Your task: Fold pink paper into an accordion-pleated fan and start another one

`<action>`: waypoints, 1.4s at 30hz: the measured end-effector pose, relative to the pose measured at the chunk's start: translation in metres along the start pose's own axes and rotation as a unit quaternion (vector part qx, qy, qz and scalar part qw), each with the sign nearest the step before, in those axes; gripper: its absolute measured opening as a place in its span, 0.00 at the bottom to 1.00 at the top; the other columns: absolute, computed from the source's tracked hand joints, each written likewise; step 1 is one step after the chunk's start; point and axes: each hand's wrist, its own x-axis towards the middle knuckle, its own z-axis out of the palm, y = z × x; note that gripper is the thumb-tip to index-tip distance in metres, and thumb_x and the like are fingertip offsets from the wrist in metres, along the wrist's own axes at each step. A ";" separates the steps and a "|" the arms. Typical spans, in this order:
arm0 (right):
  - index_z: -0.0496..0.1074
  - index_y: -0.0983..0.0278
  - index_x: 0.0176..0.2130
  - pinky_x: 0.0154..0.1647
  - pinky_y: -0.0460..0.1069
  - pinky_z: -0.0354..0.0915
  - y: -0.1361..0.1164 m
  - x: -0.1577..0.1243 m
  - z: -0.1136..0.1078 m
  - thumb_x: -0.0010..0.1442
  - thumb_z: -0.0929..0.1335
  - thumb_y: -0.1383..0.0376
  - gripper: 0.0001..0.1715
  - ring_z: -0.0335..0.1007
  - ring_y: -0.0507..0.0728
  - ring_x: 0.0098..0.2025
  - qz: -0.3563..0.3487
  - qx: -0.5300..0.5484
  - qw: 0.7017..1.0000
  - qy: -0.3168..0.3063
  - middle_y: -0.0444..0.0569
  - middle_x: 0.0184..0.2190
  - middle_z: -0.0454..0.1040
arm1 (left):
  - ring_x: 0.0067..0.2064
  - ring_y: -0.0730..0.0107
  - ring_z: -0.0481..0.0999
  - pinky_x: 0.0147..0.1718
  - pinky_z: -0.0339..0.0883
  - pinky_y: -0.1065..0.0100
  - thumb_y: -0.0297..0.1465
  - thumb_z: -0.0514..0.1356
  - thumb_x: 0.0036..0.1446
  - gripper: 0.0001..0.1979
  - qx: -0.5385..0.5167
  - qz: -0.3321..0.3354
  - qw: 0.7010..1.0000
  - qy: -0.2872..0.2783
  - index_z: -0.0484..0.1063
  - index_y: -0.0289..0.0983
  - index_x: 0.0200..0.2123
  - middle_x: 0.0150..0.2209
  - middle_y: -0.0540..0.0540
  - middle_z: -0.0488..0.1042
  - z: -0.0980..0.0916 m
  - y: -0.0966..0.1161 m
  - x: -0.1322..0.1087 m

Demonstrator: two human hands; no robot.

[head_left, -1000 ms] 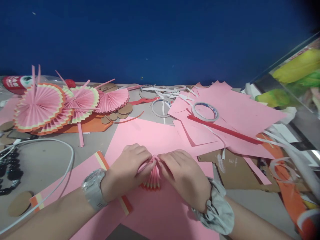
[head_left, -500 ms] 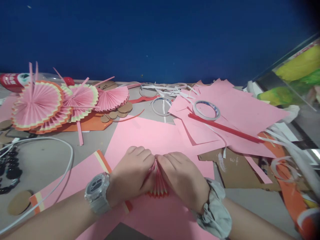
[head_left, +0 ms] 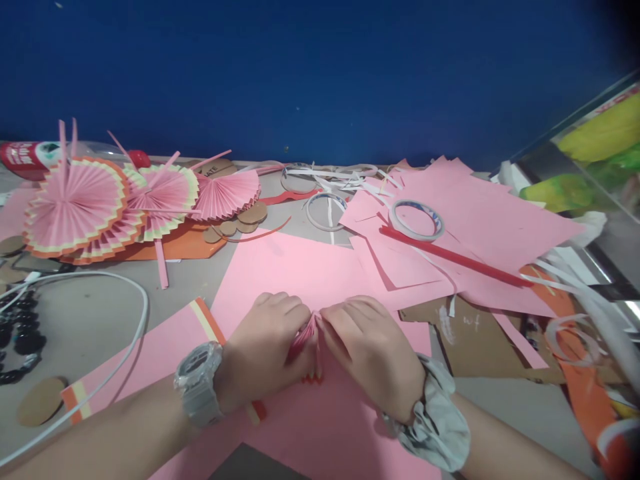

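Between my hands is a pleated pink paper (head_left: pixel 311 328) with red-orange edges, its folds gathered upright and mostly hidden by my fingers. My left hand (head_left: pixel 267 343) is closed around the gathered pleats. Fingertips of my right hand (head_left: pixel 370 353) pinch the paper's top end from the right. Below lies a large pink sheet (head_left: pixel 290 267) spread on the table. To the left, under my watch wrist, rests a flat pink sheet with orange and cream edge strips (head_left: pixel 145 360).
Finished pleated fans (head_left: pixel 77 207) lie at the back left beside a bottle (head_left: pixel 30 160). A tape roll (head_left: pixel 416 220) and a red strip (head_left: pixel 455 257) sit on pink sheets (head_left: pixel 480 213). Cardboard (head_left: pixel 480 340) is at right, a white cable (head_left: pixel 143 313) at left.
The pleats have been squeezed narrower into my left hand, and their fanned lower edge is now mostly covered. My right hand has shifted slightly right.
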 end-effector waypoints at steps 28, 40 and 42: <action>0.66 0.67 0.38 0.50 0.56 0.62 -0.005 -0.003 0.004 0.58 0.57 0.77 0.13 0.65 0.56 0.36 -0.075 -0.010 0.997 0.018 0.50 0.29 0.71 | 0.31 0.65 0.61 0.33 0.56 0.63 0.30 0.52 0.50 0.03 0.050 0.032 0.998 0.030 0.61 0.37 0.27 0.28 0.47 0.66 0.005 -0.001 0.002; 0.63 0.69 0.42 0.56 0.61 0.60 -0.006 -0.006 0.007 0.58 0.57 0.77 0.12 0.64 0.55 0.33 -0.094 0.011 0.995 0.004 0.49 0.28 0.68 | 0.32 0.65 0.63 0.35 0.58 0.63 0.29 0.52 0.49 0.02 -0.012 0.062 0.998 -0.010 0.60 0.37 0.28 0.29 0.47 0.66 0.002 -0.009 0.004; 0.64 0.70 0.41 0.57 0.61 0.59 -0.006 -0.007 0.006 0.57 0.58 0.77 0.12 0.63 0.55 0.33 -0.095 0.012 0.995 0.002 0.49 0.27 0.68 | 0.32 0.65 0.63 0.35 0.58 0.63 0.29 0.52 0.50 0.02 -0.013 0.065 0.998 -0.010 0.60 0.37 0.27 0.29 0.47 0.66 0.002 -0.010 0.004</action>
